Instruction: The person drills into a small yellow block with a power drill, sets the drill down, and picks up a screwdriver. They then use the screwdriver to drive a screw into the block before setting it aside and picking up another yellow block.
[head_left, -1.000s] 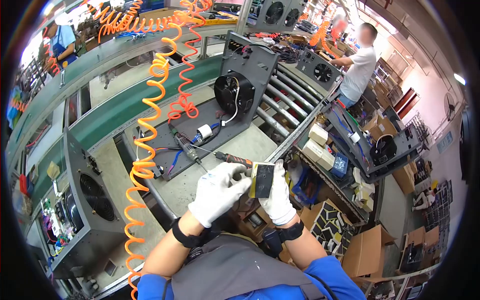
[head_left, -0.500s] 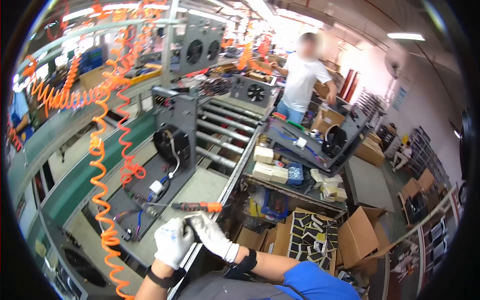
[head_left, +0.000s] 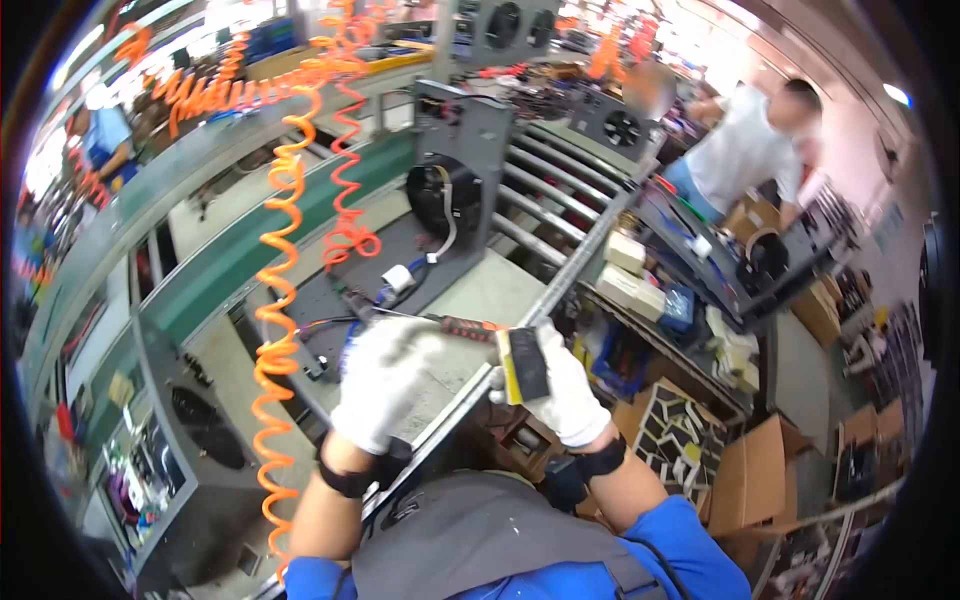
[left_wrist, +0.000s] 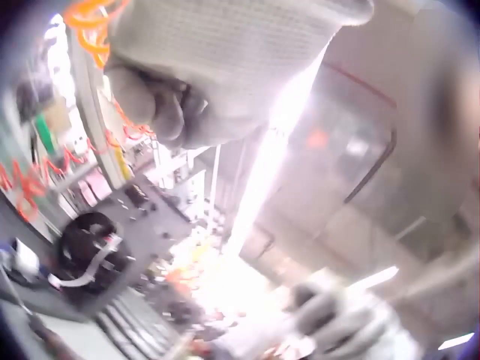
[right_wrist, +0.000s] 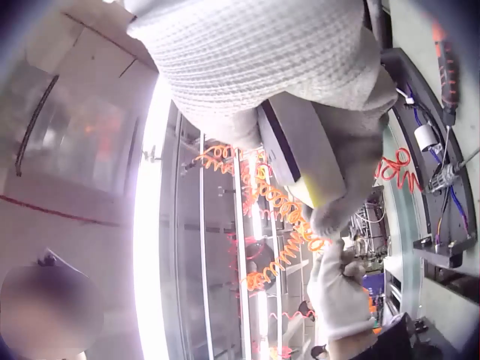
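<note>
My right hand (head_left: 565, 390), in a white knitted glove, holds a flat rectangular black block (head_left: 530, 365) with a yellow edge. In the right wrist view the fingers wrap the block (right_wrist: 307, 154), whose broad face looks pale grey there. My left hand (head_left: 385, 380), also gloved, is apart from the block over the bench edge, blurred in the head view. Its fingers are bent in the left wrist view; I cannot tell whether anything small is between them. Beyond the hands lies a screwdriver (head_left: 470, 329) with an orange-and-black handle. A grey metal chassis (head_left: 460, 130) with a black fan stands behind it.
An orange coiled hose (head_left: 280, 300) hangs left of my left hand. Another fan panel (head_left: 200, 400) stands at left. Rollers (head_left: 555, 195) run beyond the bench. At right are a carton (head_left: 680, 440) of similar blocks and a person in a white shirt (head_left: 735, 150).
The head view swung right, then back. My hands were together at the block; now the left hand has drawn away to the left while the right keeps the block. The person at right now leans over.
</note>
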